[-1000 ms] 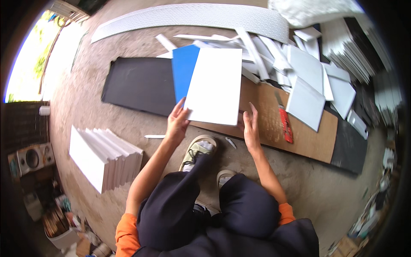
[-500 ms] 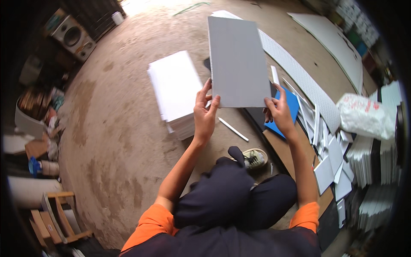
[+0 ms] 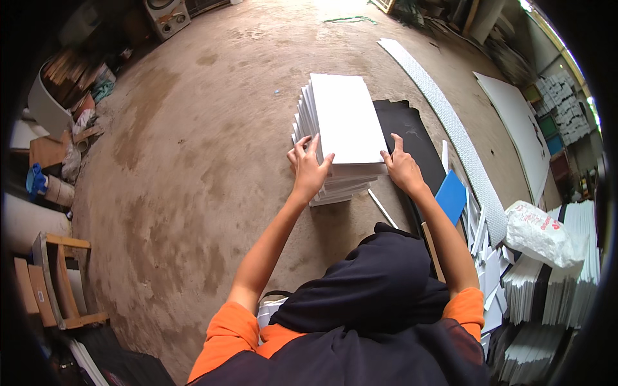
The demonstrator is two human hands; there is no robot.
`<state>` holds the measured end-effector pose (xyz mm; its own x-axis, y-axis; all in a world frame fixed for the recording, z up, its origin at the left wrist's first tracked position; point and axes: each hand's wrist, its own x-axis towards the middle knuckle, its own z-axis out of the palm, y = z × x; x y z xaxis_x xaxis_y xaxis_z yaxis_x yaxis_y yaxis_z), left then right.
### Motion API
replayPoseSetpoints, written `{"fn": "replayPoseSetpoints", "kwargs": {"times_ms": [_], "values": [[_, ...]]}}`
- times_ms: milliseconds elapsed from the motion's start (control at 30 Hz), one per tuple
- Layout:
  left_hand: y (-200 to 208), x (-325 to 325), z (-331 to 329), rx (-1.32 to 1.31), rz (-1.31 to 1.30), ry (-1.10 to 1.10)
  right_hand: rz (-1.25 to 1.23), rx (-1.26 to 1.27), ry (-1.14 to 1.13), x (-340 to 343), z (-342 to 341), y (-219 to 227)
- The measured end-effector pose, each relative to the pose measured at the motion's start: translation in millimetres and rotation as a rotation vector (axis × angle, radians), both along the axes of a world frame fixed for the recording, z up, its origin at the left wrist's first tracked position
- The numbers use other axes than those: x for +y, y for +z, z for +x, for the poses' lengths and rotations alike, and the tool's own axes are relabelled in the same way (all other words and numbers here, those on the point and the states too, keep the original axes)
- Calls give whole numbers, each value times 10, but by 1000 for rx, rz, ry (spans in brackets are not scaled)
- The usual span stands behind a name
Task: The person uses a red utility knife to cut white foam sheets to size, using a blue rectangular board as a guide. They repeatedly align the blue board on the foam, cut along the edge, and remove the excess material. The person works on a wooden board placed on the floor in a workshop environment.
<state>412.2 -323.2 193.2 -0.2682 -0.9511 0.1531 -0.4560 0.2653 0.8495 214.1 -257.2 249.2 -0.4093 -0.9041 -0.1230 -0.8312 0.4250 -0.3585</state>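
Observation:
A tall stack of white rectangular boards stands on the floor ahead of me, its left edges stepped unevenly. My left hand lies against the near left corner, fingers spread along the side and thumb at the front edge. At the near right corner is my right hand, its thumb touching the edge and its index finger stretched out. Neither hand is wrapped round a board; the top one rests flat on the stack. Below the right hand, a thin white strip lies on the floor.
Black sheets lie right of the stack, with a blue panel nearer me. Beyond stretches a long perforated white strip. White offcuts, a white sack and stacked panels crowd the right. A wooden frame stands at left.
The grey-looking board held up between both hands is now down on the stack, its top showing white. Both hands have lowered to the stack's corners and loosened. The view has shifted, too.

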Motion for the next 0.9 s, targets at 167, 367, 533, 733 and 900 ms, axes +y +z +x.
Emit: {"fn": "replayPoseSetpoints", "kwargs": {"times_ms": [167,367,533,733,900], "values": [[381,199,-315,72,-257,-88,82,195,2,286,-175,134],[351,550,-1451,198,-411,-618,339,210,-35,1409,-685,453],[-72,1163,-2441,113,-481,-1184,459,92,-406,3047,-1127,553],[-583,1968,-3022,-446,-535,-1705,453,-55,-836,4811,-826,352],[-728,2356,-3051,-681,-656,-1851,321,-291,-963,5398,-457,-284]]}}
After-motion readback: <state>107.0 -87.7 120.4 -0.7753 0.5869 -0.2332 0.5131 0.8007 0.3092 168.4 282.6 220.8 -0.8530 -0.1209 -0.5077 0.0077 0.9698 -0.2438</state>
